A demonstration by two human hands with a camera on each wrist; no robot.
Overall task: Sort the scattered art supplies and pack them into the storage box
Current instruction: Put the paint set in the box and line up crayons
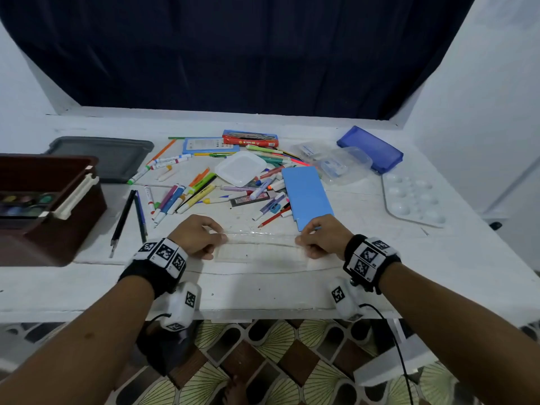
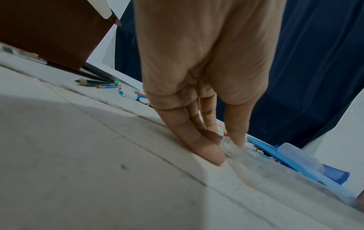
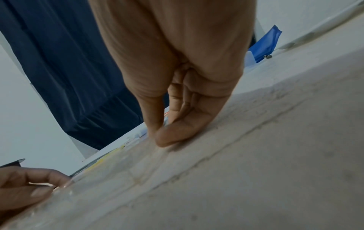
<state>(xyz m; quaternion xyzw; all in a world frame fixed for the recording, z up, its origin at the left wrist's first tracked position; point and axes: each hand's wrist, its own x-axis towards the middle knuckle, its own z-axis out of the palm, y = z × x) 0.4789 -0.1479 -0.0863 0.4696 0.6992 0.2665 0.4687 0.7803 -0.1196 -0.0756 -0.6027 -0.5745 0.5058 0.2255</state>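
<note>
White table (image 1: 380, 258), near the storage box (image 1: 52, 206): my left hand (image 1: 195, 238) and right hand (image 1: 320, 238) pinch a clear pouch's (image 1: 260, 249) ends. Next, judged: open it for pens.

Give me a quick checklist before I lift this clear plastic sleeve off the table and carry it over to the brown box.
1. Left hand pinches the left end of the clear sleeve: ok.
2. Right hand pinches the right end: ok.
3. Sleeve free of other supplies: cannot tell; the light blue lid lies right by the right hand.
4. Sleeve empty or filled: cannot tell, too transparent.
5. Brown storage box open: ok, with its grey lid set aside behind it.
6. Room in the box: cannot tell; a paint set already sits inside.
</note>
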